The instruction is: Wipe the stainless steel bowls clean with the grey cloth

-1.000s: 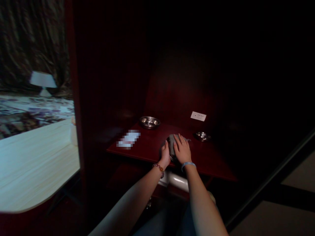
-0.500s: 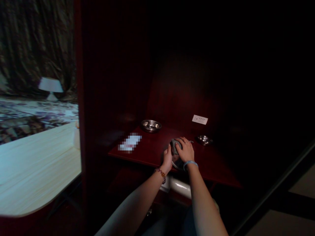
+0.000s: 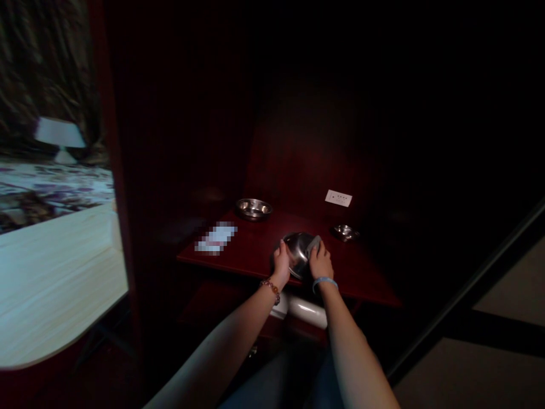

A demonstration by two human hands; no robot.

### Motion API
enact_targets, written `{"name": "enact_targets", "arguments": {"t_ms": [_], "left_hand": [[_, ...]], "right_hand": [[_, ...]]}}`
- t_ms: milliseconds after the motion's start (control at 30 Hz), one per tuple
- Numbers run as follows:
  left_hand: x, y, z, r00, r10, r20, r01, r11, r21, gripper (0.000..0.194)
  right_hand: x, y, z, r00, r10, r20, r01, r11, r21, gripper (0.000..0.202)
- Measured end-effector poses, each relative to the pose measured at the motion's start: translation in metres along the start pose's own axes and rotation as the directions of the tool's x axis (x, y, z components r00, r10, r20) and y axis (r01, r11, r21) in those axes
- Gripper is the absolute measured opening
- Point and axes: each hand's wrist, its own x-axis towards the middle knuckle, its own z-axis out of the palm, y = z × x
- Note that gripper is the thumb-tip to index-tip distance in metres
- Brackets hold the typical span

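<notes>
A shiny metal bowl is at the front of the dark red desk, between my hands. My left hand grips the bowl's left rim, thumb up on the near side. In my right hand is a grey cloth, pressed against the bowl's right side. The fingers of that hand are wrapped over the cloth. Whether the bowl rests on the desk or is slightly raised, I cannot tell.
Another metal bowl stands at the back left, with a smaller metal bowl at the back right. A blurred white paper-like item lies on the left. Beyond the partition are a pale wooden table and a white lamp.
My right hand, with the cloth, has shifted from over the bowl's middle to its right side, uncovering the shiny surface. My left hand stays at the left rim. The view has turned slightly right.
</notes>
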Motion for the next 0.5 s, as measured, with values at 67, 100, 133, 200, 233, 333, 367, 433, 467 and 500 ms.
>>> {"name": "enact_targets", "arguments": {"t_ms": [67,100,133,200,233,333,367,433,467,500], "left_hand": [[0.000,0.000,0.000,1.000,-0.008,0.021,0.008,1.000,-0.006,0.045],[0.000,0.000,0.000,1.000,-0.005,0.030,0.005,1.000,-0.003,0.044],[0.000,0.000,0.000,0.999,0.004,0.038,-0.004,1.000,0.003,0.042],[0.001,0.000,-0.002,0.998,0.025,0.060,-0.025,1.000,0.004,0.039],[0.000,0.000,-0.003,0.997,0.031,0.072,-0.031,0.999,-0.007,0.039],[-0.001,0.000,-0.005,0.995,0.026,0.095,-0.021,0.999,-0.048,0.040],[-0.002,0.001,-0.005,0.995,0.021,0.097,-0.016,0.998,-0.054,0.041],[-0.002,0.000,-0.005,0.994,0.020,0.105,-0.014,0.998,-0.055,0.042],[-0.002,0.000,-0.005,0.993,0.023,0.114,-0.017,0.998,-0.057,0.043],[-0.002,-0.001,-0.004,0.992,0.029,0.126,-0.021,0.998,-0.063,0.044]], "right_hand": [[-0.011,-0.011,0.001,0.988,-0.148,-0.049,0.143,0.985,-0.097,0.061],[-0.015,-0.016,0.001,0.971,-0.235,-0.043,0.227,0.963,-0.147,0.059],[-0.019,-0.021,-0.001,0.950,-0.312,-0.024,0.303,0.934,-0.188,0.058],[-0.023,-0.030,-0.005,0.898,-0.437,0.043,0.435,0.869,-0.235,0.059],[-0.023,-0.034,-0.007,0.873,-0.482,0.075,0.485,0.840,-0.244,0.059],[-0.021,-0.044,-0.011,0.811,-0.571,0.127,0.583,0.774,-0.246,0.051],[-0.019,-0.046,-0.012,0.797,-0.590,0.134,0.603,0.760,-0.244,0.048],[-0.015,-0.049,-0.012,0.781,-0.609,0.139,0.624,0.744,-0.241,0.043],[-0.013,-0.050,-0.011,0.780,-0.611,0.139,0.625,0.743,-0.241,0.040],[-0.010,-0.050,-0.011,0.784,-0.606,0.135,0.619,0.746,-0.245,0.038]]}}
